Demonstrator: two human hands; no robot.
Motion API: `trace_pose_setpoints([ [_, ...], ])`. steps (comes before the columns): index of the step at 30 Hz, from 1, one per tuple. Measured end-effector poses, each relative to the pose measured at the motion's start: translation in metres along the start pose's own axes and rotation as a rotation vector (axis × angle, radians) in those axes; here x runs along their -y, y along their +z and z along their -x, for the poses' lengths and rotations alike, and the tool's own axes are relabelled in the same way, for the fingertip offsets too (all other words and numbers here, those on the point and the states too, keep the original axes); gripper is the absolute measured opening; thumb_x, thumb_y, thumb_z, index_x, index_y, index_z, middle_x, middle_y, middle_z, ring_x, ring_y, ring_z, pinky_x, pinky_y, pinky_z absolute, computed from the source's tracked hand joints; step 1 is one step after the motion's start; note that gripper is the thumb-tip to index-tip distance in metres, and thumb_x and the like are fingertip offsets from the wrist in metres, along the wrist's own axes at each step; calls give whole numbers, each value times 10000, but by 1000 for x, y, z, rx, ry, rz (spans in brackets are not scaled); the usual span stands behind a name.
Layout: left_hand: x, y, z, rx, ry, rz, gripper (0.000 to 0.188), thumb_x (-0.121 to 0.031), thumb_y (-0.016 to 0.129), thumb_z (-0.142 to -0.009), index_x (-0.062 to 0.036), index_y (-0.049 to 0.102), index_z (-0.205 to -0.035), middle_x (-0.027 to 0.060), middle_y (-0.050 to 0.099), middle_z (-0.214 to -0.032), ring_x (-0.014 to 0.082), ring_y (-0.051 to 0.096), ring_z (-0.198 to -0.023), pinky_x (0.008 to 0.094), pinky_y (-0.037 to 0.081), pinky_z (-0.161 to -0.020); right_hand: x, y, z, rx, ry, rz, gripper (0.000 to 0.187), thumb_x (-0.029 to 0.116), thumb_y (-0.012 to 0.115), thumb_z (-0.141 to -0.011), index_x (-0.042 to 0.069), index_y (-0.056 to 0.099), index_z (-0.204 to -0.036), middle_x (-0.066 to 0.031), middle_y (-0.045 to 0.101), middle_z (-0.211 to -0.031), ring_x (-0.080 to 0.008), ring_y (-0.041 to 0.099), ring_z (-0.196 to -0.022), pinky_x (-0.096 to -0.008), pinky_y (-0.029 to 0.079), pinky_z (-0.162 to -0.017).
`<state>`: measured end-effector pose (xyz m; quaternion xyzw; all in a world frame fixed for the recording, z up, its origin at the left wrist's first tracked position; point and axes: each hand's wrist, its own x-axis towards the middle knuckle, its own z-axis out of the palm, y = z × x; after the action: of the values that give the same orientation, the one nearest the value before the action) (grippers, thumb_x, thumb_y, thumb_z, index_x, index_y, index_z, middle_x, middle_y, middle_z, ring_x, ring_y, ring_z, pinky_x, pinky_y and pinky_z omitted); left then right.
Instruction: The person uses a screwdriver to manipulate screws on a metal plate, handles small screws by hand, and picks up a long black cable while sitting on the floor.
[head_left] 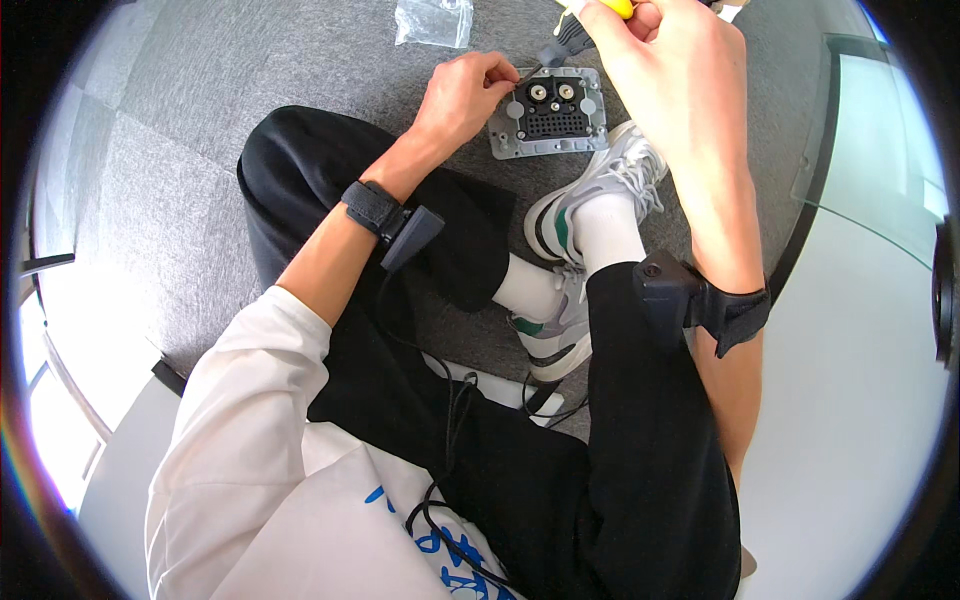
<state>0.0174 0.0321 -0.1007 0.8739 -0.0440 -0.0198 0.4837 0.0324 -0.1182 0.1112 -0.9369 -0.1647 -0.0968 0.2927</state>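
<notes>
A light grey rectangular housing [550,147] with a black perforated panel [557,122] and two round metal terminals lies flat on the carpet. My left hand [462,98] is at its upper left corner, thumb and fingertips pinched together; whatever is between them is too small to make out. My right hand [672,75] is closed around the yellow end of a screwdriver [572,38] with a dark grey ribbed handle. The screwdriver slants down to the left, its thin shaft reaching the housing's upper left corner beside my left fingertips. Whether its tip sits in a screw is hidden.
A clear plastic bag [434,22] lies on the grey carpet [300,60] beyond my left hand. My sneakers [575,205] are right below the housing. Black cables [455,415] run across my lap. A glass-topped white surface [860,150] stands at the right.
</notes>
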Motion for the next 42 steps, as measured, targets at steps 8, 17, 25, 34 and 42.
trace_pose_setpoints([
  [8, -1, -2, 0, -17, 11, -5, 181, -123, 733, -923, -48, 751, -1086, 111, 770, -959, 207, 745, -879, 346, 582, -805, -4, 3, 1, 0, 15, 15, 220, 137, 757, -862, -64, 672, -835, -232, 674, -705, -373, 693, -642, -411, 517, -580],
  [17, 0, -3, 1, -17, 0, -3, 186, -132, 738, -920, -49, 760, -1085, 114, 776, -961, 206, 753, -887, 340, 583, -805, -5, 1, 2, -16, -73, 15, 240, 142, 771, -860, -78, 675, -858, -258, 689, -788, -393, 704, -702, -423, 537, -616],
  [25, -1, -4, 1, -7, -14, 11, 204, -143, 733, -922, -36, 757, -1093, 128, 776, -965, 224, 758, -885, 353, 582, -809, 25, -19, 9, 107, -147, 122, 258, 152, 758, -869, -62, 619, -908, -254, 671, -856, -412, 663, -776, -438, 520, -696],
  [34, -6, -3, 2, -62, -17, -9, 179, -93, 715, -890, -54, 772, -1055, 133, 770, -932, 265, 752, -843, 368, 583, -781, 20, -28, 0, 400, -205, 110, 175, 94, 651, -889, -67, 582, -879, -271, 660, -890, -442, 644, -835, -461, 507, -768],
  [42, -13, -7, 2, -15, -58, -42, 214, -122, 702, -900, -46, 752, -1093, 154, 770, -968, 277, 750, -892, 384, 578, -844, 20, -14, 5, 199, -194, 400, 375, 346, 759, -886, -29, 750, -876, -201, 722, -778, -336, 722, -726, -420, 579, -699],
])
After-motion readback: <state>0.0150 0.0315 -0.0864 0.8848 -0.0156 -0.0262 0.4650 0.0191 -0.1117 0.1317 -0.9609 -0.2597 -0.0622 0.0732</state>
